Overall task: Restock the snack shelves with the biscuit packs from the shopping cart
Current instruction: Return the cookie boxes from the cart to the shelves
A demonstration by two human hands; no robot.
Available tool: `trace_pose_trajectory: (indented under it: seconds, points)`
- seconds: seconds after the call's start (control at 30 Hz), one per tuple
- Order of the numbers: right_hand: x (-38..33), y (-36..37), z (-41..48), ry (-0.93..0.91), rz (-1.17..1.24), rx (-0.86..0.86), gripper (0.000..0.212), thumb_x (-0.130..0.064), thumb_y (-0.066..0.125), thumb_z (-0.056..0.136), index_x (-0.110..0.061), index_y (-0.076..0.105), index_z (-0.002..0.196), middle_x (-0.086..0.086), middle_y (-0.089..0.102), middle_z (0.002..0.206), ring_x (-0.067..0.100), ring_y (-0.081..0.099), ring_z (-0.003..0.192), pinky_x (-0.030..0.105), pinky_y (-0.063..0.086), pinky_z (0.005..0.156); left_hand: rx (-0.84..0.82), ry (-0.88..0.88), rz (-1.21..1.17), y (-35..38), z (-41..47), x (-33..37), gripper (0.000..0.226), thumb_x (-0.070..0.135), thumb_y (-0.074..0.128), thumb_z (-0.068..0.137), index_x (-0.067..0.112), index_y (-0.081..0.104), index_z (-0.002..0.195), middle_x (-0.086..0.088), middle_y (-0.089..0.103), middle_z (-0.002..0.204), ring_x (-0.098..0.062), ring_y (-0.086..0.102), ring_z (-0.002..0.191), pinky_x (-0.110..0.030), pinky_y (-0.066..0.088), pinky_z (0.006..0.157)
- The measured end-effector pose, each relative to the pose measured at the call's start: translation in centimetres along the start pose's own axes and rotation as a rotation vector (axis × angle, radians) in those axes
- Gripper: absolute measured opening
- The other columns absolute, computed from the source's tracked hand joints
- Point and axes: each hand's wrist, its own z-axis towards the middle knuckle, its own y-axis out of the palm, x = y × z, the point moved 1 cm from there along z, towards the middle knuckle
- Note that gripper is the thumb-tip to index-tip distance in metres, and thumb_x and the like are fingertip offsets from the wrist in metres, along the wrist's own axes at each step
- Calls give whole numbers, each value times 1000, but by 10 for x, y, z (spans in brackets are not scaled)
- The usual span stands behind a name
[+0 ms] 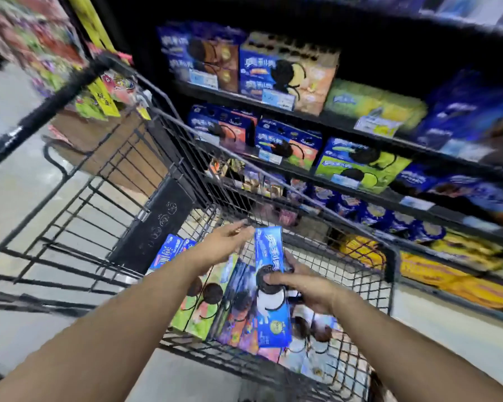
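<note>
1. Our blue biscuit pack [269, 253] is held upright above the shopping cart [389, 256], over the other packs [204, 303] lying inside.
2. We judge it light, stiff cardboard with breakable contents, so we should hold the long edges and not squeeze the faces.
3. Our right hand [311, 288] grips its middle. Our left hand [221, 242] reaches straight-fingered towards its top.
4. The snack shelves [369, 132] stand just beside the cart.

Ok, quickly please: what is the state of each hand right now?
Left hand: open, fingers straight, holding nothing.
Right hand: closed on the blue rectangular biscuit pack, thumb on its front.
</note>
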Motion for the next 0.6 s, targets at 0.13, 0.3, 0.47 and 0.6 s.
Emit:
trace_pose_trajectory:
  seconds: [0.13, 0.3, 0.47, 0.6]
  points:
    - [-80, -16, -69, -81, -87, -57, 76, -42, 82, 64, -50, 49, 132, -16, 74, 109, -2, 68, 79, 27, 49, 75, -275, 6, -285, 5, -44, 83, 75, 70, 78, 68, 52, 49, 136, 10, 68, 127, -21, 61, 116, -48, 43, 99]
    - [-156, -26, -138, -241, -92, -56, 80, -29, 86, 72, -34, 46, 140, -9, 74, 113, 9, 73, 90, 26, 58, 73, -228, 154, -471, 5, -91, 165, 69, 42, 91, 68, 22, 60, 126, -16, 72, 115, -26, 71, 81, -42, 59, 75]
    - [-197, -40, -173, -361, -20, 95, 70, -30, 80, 76, -27, 52, 141, -1, 70, 126, 17, 68, 109, 35, 56, 92, 58, 288, -653, -15, -129, 226, 60, 42, 85, 59, 20, 61, 110, -10, 69, 86, -13, 57, 48, -26, 49, 50]
    - [-209, -51, -175, -387, 156, 94, 63, -31, 81, 77, -32, 56, 135, 9, 66, 131, 32, 65, 108, 45, 51, 94, 261, 378, -881, -39, -143, 250, 33, 30, 79, 79, 18, 65, 107, -11, 73, 90, -23, 64, 61, -41, 57, 68]
